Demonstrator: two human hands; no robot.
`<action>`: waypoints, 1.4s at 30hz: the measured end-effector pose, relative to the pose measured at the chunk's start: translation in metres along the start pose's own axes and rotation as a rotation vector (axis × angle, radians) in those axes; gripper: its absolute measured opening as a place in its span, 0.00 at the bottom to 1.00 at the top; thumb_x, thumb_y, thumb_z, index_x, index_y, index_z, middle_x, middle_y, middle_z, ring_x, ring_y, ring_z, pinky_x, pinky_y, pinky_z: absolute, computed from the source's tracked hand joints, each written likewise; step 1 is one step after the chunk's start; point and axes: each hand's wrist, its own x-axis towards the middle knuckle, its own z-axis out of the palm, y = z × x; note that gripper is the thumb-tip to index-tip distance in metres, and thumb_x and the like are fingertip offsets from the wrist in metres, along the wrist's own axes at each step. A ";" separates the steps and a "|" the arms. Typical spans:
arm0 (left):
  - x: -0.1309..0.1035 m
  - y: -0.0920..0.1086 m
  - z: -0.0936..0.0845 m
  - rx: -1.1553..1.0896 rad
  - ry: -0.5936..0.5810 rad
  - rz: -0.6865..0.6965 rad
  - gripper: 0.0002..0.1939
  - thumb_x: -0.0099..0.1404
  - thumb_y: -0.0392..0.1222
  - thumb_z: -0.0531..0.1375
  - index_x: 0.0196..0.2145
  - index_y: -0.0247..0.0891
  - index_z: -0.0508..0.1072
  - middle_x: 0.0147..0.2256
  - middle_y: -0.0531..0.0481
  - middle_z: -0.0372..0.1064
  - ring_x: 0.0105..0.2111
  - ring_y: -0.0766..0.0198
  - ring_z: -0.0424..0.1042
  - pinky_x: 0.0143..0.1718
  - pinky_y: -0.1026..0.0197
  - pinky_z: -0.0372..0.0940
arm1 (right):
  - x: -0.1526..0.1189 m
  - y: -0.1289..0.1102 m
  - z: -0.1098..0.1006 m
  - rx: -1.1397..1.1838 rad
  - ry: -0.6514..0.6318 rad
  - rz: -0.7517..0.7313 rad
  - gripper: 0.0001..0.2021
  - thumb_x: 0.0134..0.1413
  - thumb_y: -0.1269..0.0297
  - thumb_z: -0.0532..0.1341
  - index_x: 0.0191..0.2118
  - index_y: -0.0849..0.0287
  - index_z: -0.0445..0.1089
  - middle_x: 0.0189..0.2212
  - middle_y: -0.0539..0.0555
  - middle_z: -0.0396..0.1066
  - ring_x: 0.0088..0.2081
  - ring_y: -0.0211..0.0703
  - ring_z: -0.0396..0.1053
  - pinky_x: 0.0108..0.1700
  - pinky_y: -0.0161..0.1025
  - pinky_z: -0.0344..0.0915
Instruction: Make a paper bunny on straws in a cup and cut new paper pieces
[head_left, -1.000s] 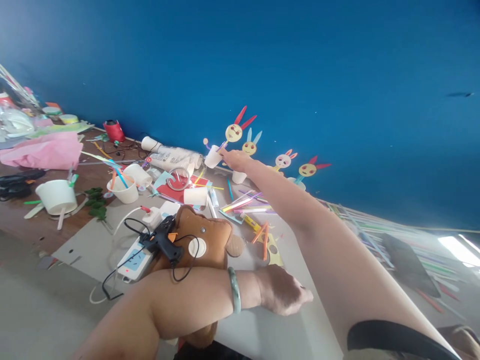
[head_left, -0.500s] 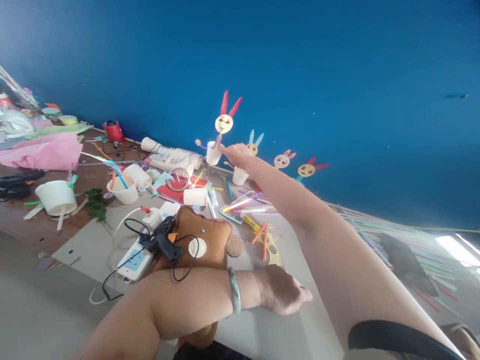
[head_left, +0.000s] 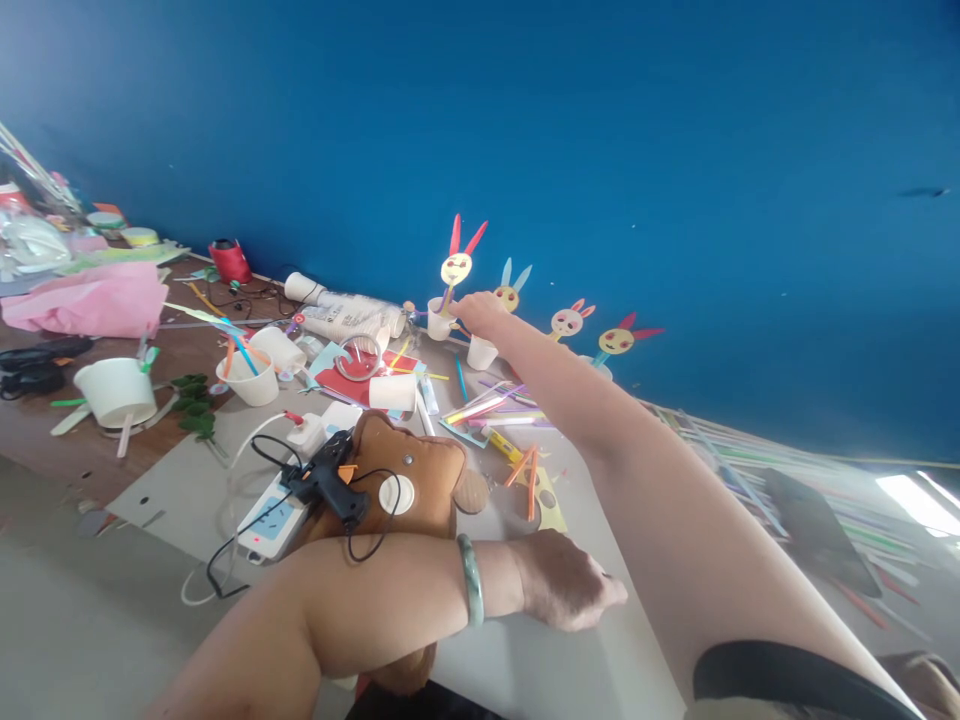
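Observation:
My right hand reaches far out to the wall, its fingers closed at the rim of a white paper cup. From this cup rises a rabbit figure with a round yellow face and long red ears. Close beside the hand, partly hidden by it, is another rabbit with light blue ears in a white cup. My left hand lies curled on the grey board, bracelet on its wrist. Its fingers are tucked under, so what they hold, if anything, is hidden.
Two more rabbit figures, one pink-eared and one red-eared, stand to the right. A black glue gun lies over a power strip and a brown cushion. Paper cups, coloured strips and a yellow cutter are scattered about.
The red-eared rabbit and its cup at my right hand have come down and slightly right, nearer the other rabbits. My left hand has stayed in place.

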 end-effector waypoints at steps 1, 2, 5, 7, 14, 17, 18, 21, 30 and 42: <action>0.000 0.000 0.001 -0.003 0.008 0.001 0.07 0.69 0.38 0.53 0.38 0.38 0.70 0.36 0.46 0.76 0.35 0.58 0.78 0.22 0.61 0.54 | 0.000 0.000 -0.001 0.013 -0.013 -0.003 0.21 0.63 0.75 0.54 0.58 0.58 0.70 0.49 0.66 0.76 0.52 0.56 0.74 0.46 0.42 0.64; 0.000 0.000 0.002 -0.006 0.018 0.000 0.06 0.69 0.38 0.54 0.38 0.38 0.70 0.35 0.46 0.76 0.34 0.58 0.77 0.22 0.61 0.53 | 0.001 0.000 -0.001 0.026 -0.025 -0.005 0.19 0.63 0.75 0.54 0.56 0.58 0.72 0.50 0.66 0.76 0.52 0.56 0.74 0.46 0.42 0.65; 0.001 0.000 0.006 -0.016 0.054 -0.012 0.05 0.69 0.37 0.55 0.36 0.38 0.71 0.35 0.46 0.76 0.33 0.58 0.76 0.23 0.61 0.53 | 0.002 0.000 0.000 0.052 -0.046 -0.007 0.17 0.62 0.74 0.55 0.50 0.56 0.76 0.50 0.63 0.76 0.51 0.55 0.74 0.46 0.42 0.65; 0.001 0.001 0.006 -0.023 0.073 -0.015 0.05 0.68 0.37 0.56 0.35 0.38 0.71 0.35 0.46 0.76 0.33 0.58 0.76 0.24 0.61 0.53 | 0.002 0.000 0.000 0.068 -0.054 -0.001 0.16 0.61 0.74 0.56 0.48 0.56 0.77 0.50 0.62 0.77 0.51 0.54 0.74 0.46 0.41 0.65; -0.001 0.002 0.002 -0.025 0.041 -0.035 0.04 0.69 0.37 0.56 0.36 0.39 0.71 0.35 0.47 0.76 0.33 0.59 0.76 0.25 0.62 0.51 | -0.004 -0.002 -0.005 0.112 -0.062 0.027 0.17 0.58 0.75 0.56 0.47 0.56 0.78 0.48 0.61 0.77 0.49 0.53 0.75 0.45 0.40 0.66; -0.002 0.003 -0.001 -0.012 0.024 -0.041 0.05 0.69 0.38 0.55 0.37 0.39 0.71 0.35 0.48 0.76 0.33 0.60 0.75 0.24 0.62 0.51 | -0.008 -0.002 -0.006 0.114 -0.070 0.040 0.16 0.58 0.75 0.57 0.46 0.57 0.78 0.47 0.61 0.78 0.49 0.53 0.75 0.44 0.41 0.67; -0.002 0.004 -0.002 -0.008 0.017 -0.043 0.05 0.69 0.38 0.55 0.38 0.39 0.71 0.35 0.49 0.76 0.33 0.60 0.75 0.24 0.62 0.51 | -0.009 -0.003 -0.006 0.112 -0.073 0.043 0.16 0.58 0.75 0.57 0.46 0.57 0.78 0.46 0.62 0.78 0.48 0.54 0.75 0.44 0.41 0.67; -0.004 0.005 -0.004 -0.003 0.019 -0.056 0.05 0.70 0.39 0.55 0.38 0.39 0.71 0.34 0.48 0.76 0.34 0.59 0.76 0.23 0.62 0.49 | -0.013 -0.004 -0.005 0.102 -0.073 0.038 0.15 0.58 0.75 0.57 0.46 0.59 0.78 0.46 0.63 0.78 0.49 0.55 0.75 0.45 0.41 0.68; -0.005 0.007 -0.006 0.010 0.032 -0.055 0.07 0.70 0.39 0.55 0.39 0.38 0.73 0.35 0.47 0.76 0.33 0.60 0.75 0.22 0.63 0.49 | -0.015 -0.009 0.002 0.069 -0.030 0.017 0.15 0.61 0.74 0.56 0.49 0.64 0.77 0.47 0.68 0.77 0.51 0.57 0.75 0.49 0.43 0.68; -0.006 0.007 -0.008 -0.019 0.028 -0.066 0.07 0.68 0.37 0.55 0.38 0.39 0.74 0.36 0.44 0.77 0.33 0.57 0.75 0.25 0.60 0.53 | -0.011 -0.020 0.013 0.093 -0.009 0.066 0.17 0.61 0.75 0.55 0.51 0.64 0.76 0.45 0.68 0.78 0.51 0.55 0.75 0.47 0.40 0.69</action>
